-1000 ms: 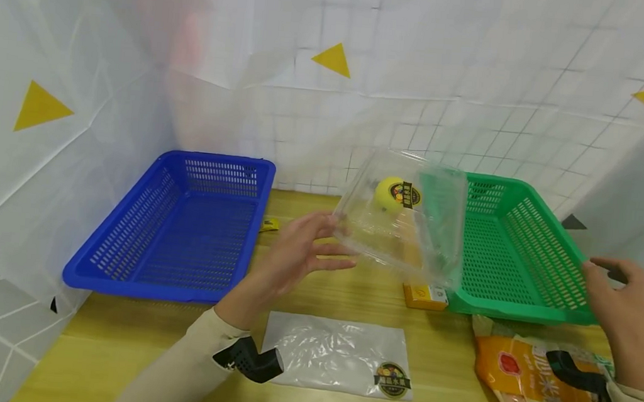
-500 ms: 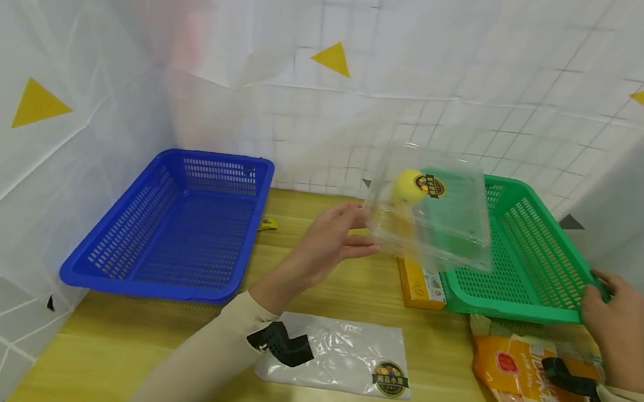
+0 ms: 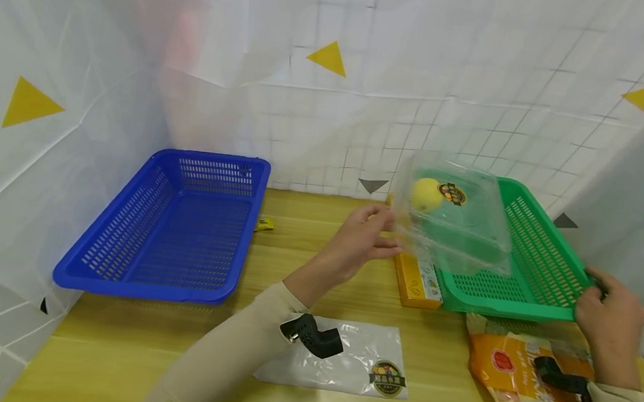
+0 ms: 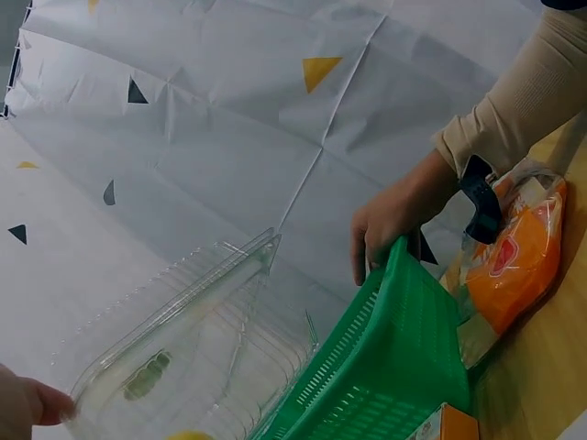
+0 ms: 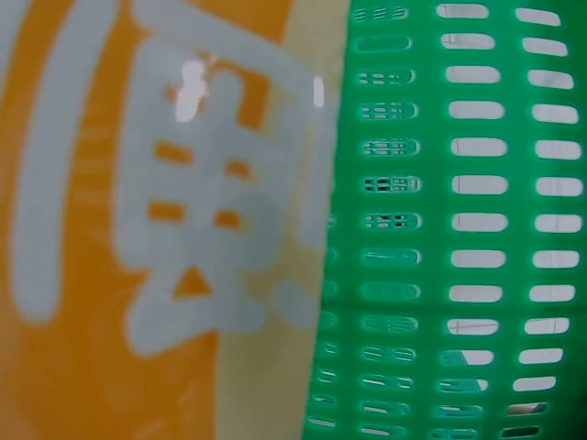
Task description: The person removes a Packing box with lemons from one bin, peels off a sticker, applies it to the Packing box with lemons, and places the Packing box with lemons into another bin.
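My left hand (image 3: 355, 238) pinches the left edge of a clear plastic clamshell box (image 3: 481, 229) with a fruit sticker. The box is tilted above the left part of the green basket (image 3: 551, 244). A round yellow fruit (image 3: 426, 195) shows through the clear plastic and seems to be inside. With my right hand (image 3: 611, 315) I grip the basket's right rim, fingers over the edge. The left wrist view shows the box (image 4: 183, 339) beside the basket (image 4: 404, 348), with my left fingertips (image 4: 50, 403) at its edge. The right wrist view shows only the basket wall (image 5: 431, 275) and packaging.
A blue basket (image 3: 239, 239) stands at the left. Against the green basket's left side lies an orange box (image 3: 415, 281). In front are an orange food bag (image 3: 513, 367) and a flat plastic bag (image 3: 366, 356). A small yellow packet (image 3: 264, 224) lies beside the blue basket.
My left hand has carried the clear box rightward, farther over the green basket, and the yellow fruit moved along with it. My right hand has closed round the basket's rim.
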`<state>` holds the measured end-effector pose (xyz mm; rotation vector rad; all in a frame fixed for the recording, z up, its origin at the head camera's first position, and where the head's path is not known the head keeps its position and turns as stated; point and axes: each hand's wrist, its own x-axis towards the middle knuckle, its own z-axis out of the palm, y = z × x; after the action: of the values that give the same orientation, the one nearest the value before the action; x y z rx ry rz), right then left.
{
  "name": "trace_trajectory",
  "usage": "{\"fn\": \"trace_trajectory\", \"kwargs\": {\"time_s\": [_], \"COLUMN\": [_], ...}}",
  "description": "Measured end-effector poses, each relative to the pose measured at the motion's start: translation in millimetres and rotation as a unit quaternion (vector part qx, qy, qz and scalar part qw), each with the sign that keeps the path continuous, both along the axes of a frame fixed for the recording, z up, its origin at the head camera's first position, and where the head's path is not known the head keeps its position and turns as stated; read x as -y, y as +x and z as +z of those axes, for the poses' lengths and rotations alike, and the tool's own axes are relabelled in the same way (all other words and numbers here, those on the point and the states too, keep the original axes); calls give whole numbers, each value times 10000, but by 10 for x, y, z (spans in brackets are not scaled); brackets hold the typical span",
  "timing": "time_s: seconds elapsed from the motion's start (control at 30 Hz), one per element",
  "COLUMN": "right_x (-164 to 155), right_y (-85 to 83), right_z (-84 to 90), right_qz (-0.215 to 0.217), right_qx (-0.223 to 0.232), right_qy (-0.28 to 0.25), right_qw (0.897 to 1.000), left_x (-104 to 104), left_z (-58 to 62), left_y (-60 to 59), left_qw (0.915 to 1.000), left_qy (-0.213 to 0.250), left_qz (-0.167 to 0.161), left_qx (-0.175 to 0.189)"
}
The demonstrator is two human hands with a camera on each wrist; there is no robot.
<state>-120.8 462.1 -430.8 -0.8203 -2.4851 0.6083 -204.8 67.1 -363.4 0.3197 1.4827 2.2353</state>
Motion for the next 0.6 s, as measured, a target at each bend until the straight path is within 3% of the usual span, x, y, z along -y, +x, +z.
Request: {"fn": "trace_trajectory", "kwargs": {"time_s": [0.43,0.6], "right_x": [-8,-3], "right_y": [4,9], "right_z": [-17,-9], "right_qz": [-57,-62], "right_qx": [-133,-177], "right_qy": [-81,-77], "right_qw": [9999,9998], "left_x": [-262,-331], "left_z": [-28,-39], "left_y": [-45,-46], "left_qw": [9995,9988], "left_qy": [-222,-454], "left_qz": [-213,-90], "left_qx": [6,-131]}}
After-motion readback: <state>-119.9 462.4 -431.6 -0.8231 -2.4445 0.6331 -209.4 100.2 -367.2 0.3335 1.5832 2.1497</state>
